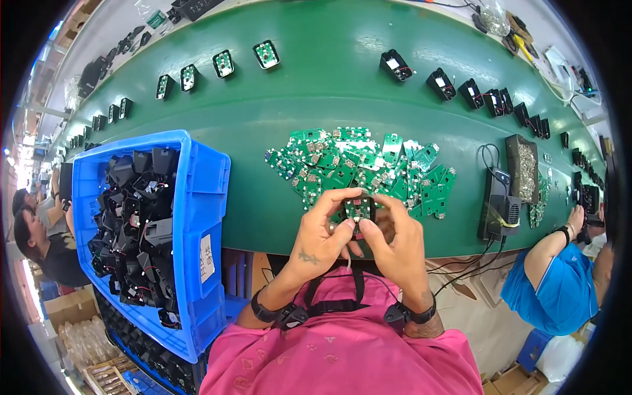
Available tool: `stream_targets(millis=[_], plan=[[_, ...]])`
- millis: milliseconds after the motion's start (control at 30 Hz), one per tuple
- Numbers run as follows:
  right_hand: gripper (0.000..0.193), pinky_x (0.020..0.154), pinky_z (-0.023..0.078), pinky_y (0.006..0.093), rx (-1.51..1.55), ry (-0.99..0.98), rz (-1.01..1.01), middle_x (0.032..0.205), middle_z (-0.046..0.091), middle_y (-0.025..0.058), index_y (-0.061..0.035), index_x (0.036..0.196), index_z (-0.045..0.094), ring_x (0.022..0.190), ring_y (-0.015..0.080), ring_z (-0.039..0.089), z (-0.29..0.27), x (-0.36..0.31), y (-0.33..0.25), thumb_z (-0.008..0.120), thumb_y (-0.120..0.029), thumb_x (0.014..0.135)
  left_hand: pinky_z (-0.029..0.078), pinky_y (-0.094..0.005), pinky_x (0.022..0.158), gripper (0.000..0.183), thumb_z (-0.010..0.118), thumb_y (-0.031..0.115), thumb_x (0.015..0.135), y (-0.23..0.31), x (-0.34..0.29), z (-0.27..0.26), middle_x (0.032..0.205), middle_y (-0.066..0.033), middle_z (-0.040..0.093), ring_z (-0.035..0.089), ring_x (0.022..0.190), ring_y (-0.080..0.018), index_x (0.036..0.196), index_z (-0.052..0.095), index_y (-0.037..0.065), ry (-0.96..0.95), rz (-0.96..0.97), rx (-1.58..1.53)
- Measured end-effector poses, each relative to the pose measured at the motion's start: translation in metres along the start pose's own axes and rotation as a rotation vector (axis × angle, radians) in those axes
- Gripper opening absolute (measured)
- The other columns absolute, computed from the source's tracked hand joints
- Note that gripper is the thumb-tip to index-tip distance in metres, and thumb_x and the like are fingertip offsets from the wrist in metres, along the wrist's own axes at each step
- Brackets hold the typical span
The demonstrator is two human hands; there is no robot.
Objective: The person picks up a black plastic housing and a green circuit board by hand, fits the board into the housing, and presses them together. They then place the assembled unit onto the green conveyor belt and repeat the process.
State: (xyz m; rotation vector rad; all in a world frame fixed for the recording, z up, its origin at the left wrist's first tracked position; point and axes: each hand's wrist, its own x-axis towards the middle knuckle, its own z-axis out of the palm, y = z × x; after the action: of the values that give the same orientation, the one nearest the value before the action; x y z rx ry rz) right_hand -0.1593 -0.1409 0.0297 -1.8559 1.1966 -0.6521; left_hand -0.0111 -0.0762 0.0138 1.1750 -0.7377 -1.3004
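Note:
Both my hands hold a small black plastic housing (359, 209) with a green circuit board in its open face, just above the bench's near edge. My left hand (320, 232) grips its left side, thumb on the board. On the right side, my right hand (400, 234) has its fingers wrapped round the housing and its thumb pressed near the lower edge. The thumbs almost meet. Right beyond my fingers lies a loose pile of green circuit boards (342, 168) with silver connectors. The underside of the housing is hidden by my hands.
A blue crate (205, 197) full of black housings (131, 217) stands at left. Housings with boards (266, 54) and open housings with wires (395, 66) line the green bench (263, 105). At right are a black power device (495, 204), cables and a person in blue (556, 289).

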Motion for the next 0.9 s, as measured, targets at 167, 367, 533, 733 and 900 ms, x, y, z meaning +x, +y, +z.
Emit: stream_targets(millis=[167, 367, 533, 733, 900], plan=[[0.041, 0.057, 0.048, 0.0328, 0.111, 0.005, -0.145, 0.076, 0.064, 0.0150, -0.0021, 0.134, 0.056, 0.061, 0.0196, 0.062, 0.009, 0.004, 0.004, 0.059, -0.012, 0.095, 0.055, -0.0242, 0.050, 0.044, 0.049, -0.003, 0.095, 0.001, 0.001, 0.007, 0.116, -0.0175, 0.062, 0.069, 0.065, -0.0154, 0.138, 0.047, 0.005, 0.010, -0.049, 0.017], [0.038, 0.057, 0.048, 0.0320, 0.231, 0.062, -0.067, 0.075, 0.064, 0.0145, -0.0017, 0.133, 0.058, 0.060, 0.0181, 0.061, 0.012, 0.003, 0.009, 0.058, -0.012, 0.096, 0.060, -0.0273, 0.057, 0.041, 0.050, -0.004, 0.094, 0.007, 0.005, 0.017, 0.114, -0.0138, 0.065, 0.072, 0.073, -0.0172, 0.133, 0.054, 0.005, 0.044, 0.077, 0.192], [0.034, 0.057, 0.047, 0.0285, 0.305, 0.067, 0.030, 0.076, 0.064, 0.0079, 0.0002, 0.128, 0.061, 0.063, 0.0124, 0.058, 0.008, 0.019, -0.009, 0.058, -0.013, 0.097, 0.061, -0.0263, 0.059, 0.042, 0.050, -0.005, 0.091, 0.029, 0.028, 0.010, 0.120, -0.0137, 0.058, 0.068, 0.081, -0.0182, 0.132, 0.053, 0.000, 0.019, 0.119, 0.310], [0.025, 0.058, 0.046, 0.0230, 0.575, -0.025, -0.034, 0.083, 0.067, 0.0053, 0.0018, 0.116, 0.067, 0.068, 0.0094, 0.061, -0.016, 0.001, -0.006, 0.056, -0.013, 0.099, 0.061, -0.0289, 0.061, 0.043, 0.048, -0.001, 0.093, 0.071, 0.169, -0.040, 0.118, -0.0180, 0.058, 0.071, 0.071, -0.0253, 0.136, 0.044, -0.003, 0.169, 0.220, 0.475], [0.029, 0.064, 0.049, 0.0285, 1.548, -0.514, -0.500, 0.091, 0.069, 0.0099, 0.0028, 0.110, 0.069, 0.075, 0.0163, 0.064, -0.067, -0.014, -0.053, 0.057, -0.021, 0.098, 0.063, -0.0345, 0.071, 0.048, 0.054, 0.000, 0.094, 0.049, 0.284, -0.088, 0.117, -0.0212, 0.057, 0.072, 0.082, -0.0328, 0.139, 0.038, -0.004, 0.232, 0.139, 0.495]])
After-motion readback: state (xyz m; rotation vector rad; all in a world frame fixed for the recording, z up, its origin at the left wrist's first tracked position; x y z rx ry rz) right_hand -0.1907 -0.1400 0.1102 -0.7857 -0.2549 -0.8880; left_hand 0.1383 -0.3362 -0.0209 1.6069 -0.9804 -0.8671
